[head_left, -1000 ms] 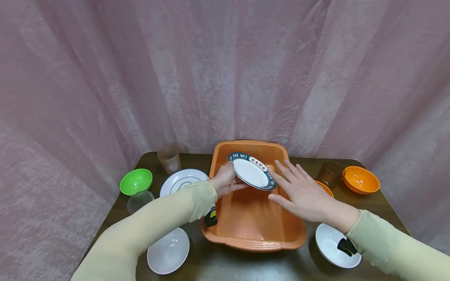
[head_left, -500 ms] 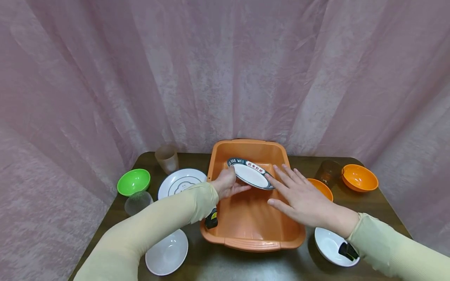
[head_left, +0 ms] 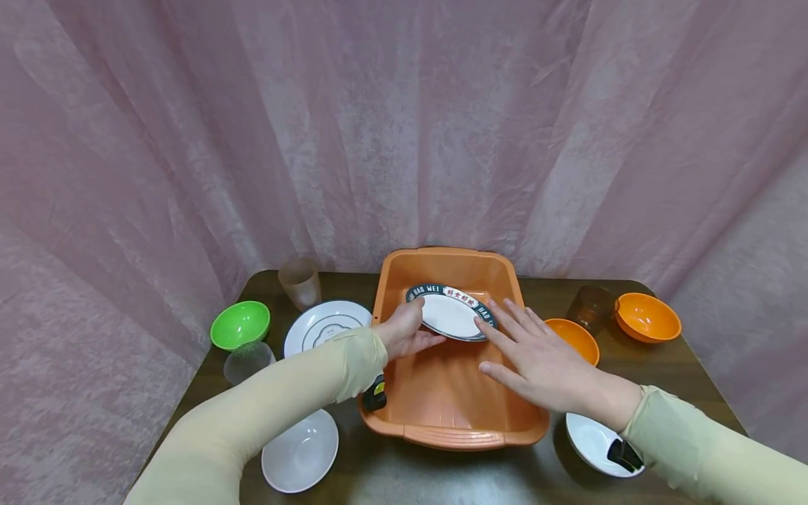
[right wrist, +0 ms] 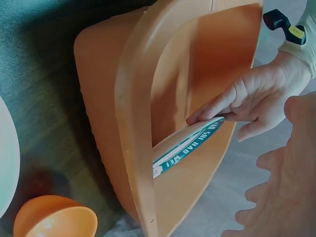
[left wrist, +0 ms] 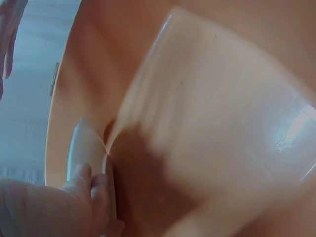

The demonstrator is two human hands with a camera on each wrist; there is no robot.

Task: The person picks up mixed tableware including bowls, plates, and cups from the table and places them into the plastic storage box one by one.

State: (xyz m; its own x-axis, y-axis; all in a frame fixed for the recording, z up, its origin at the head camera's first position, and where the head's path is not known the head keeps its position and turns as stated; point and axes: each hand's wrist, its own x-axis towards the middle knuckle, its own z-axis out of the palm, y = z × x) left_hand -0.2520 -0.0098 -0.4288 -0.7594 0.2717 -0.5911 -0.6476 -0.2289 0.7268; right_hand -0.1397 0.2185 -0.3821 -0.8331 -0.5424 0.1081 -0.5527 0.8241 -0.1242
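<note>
A white plate with a dark rim and lettering (head_left: 449, 314) is held tilted over the orange basin (head_left: 454, 436), inside its walls. My left hand (head_left: 407, 331) grips its left edge, thumb on top and fingers beneath. In the left wrist view, the plate (left wrist: 84, 143) shows edge-on by the basin wall. The right hand (head_left: 539, 354) is spread with straight fingers over the basin's right side, its fingertips overlapping the plate's right rim in the head view. Seen from the right wrist, the left hand (right wrist: 256, 96) pinches the lettered rim.
Left of the basin are a green bowl (head_left: 240, 326), two clear cups, a large white plate (head_left: 315, 324) and a white bowl (head_left: 299, 452). On the right stand two orange bowls (head_left: 648, 318), a dark cup (head_left: 590, 308) and a white bowl (head_left: 590, 438). A pink curtain (head_left: 404, 140) hangs behind.
The plate tipped to a steeper angle, then levelled partly, sitting slightly lower in the basin than a second ago. The right hand shifted slightly toward its rim.
</note>
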